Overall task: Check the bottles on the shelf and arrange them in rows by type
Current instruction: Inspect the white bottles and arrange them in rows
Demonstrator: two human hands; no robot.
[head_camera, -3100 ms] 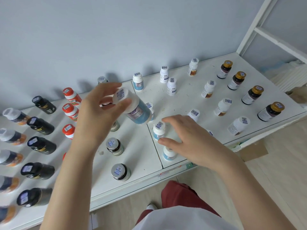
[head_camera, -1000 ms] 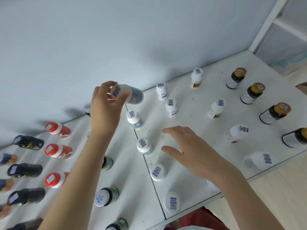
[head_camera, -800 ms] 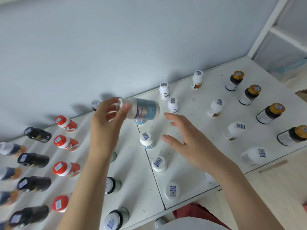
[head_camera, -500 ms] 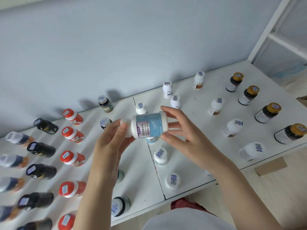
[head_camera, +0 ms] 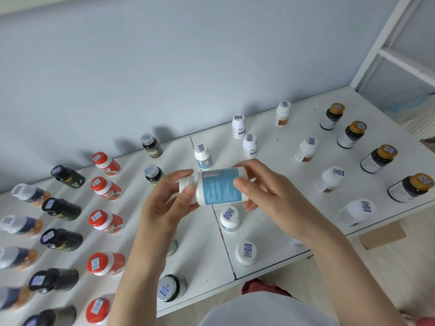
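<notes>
White plastic blue-label bottle [head_camera: 220, 187] is held up off the shelf [head_camera: 202, 252], lying sideways, cap to the left, printed label facing the camera. Looks turned that way so the text can be read: the check step, by my reading.

Left hand [head_camera: 164, 203]: thumb and fingers curled round the cap end, gripping it. Right hand [head_camera: 266, 196]: fingers wrapped round the base end, thumb on the label face. Both grasp the same bottle, neither released.

The bottle hangs over the seam between two shelf panels, right above a front-to-back line of matching bottles [head_camera: 229, 217], also white with a blue label. There is a gap in that line under the hands, so it probably goes back there, upright.

Other types already stand in their own lines: red-capped bottles [head_camera: 106, 187], black bottles [head_camera: 61, 209], grey-capped dark bottles [head_camera: 151, 145], white brown-label bottles [head_camera: 306, 149], gold-capped bottles [head_camera: 379, 158]. All are upright with a barcode sticker on the cap, likely so each can be scanned from above. Sorting looks far along.
</notes>
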